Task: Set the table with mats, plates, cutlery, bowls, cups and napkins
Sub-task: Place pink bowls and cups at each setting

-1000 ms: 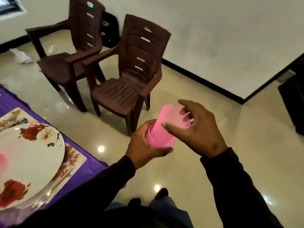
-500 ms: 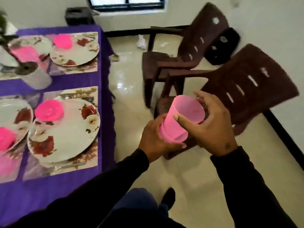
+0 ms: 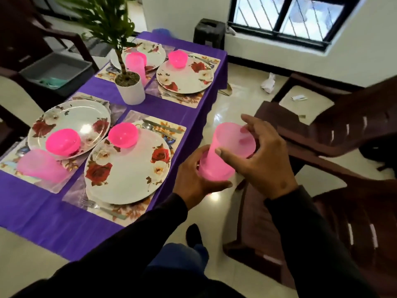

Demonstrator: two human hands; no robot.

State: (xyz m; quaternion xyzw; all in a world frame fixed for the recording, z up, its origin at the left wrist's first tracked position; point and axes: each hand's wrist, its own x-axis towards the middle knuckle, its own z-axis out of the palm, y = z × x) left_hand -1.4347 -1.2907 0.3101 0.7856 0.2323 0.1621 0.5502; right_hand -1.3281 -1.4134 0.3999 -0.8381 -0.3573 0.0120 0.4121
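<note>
Stacked pink cups (image 3: 223,155) hang in the air just right of the table's near corner. My left hand (image 3: 193,177) grips the lower cup from below. My right hand (image 3: 262,160) holds the upper cup near its rim, thumb across the front. On the purple table (image 3: 53,216) lie floral mats, each with a rose-patterned plate (image 3: 129,168) and a pink bowl (image 3: 122,134). A pink cup (image 3: 40,166) lies at the near left setting, another pink cup (image 3: 135,65) stands at the far one. Cutlery (image 3: 160,125) lies beside the plates.
A potted plant (image 3: 130,87) stands mid-table. Brown plastic chairs (image 3: 335,134) stand close on my right. A grey tray (image 3: 58,72) rests on a chair beyond the table's left side. A black stool (image 3: 209,33) is under the window. Paper scraps lie on the floor.
My view has swung left from the chairs to the table, which now fills the left half. Both hands keep hold of the pink cups, nearer the table's edge.
</note>
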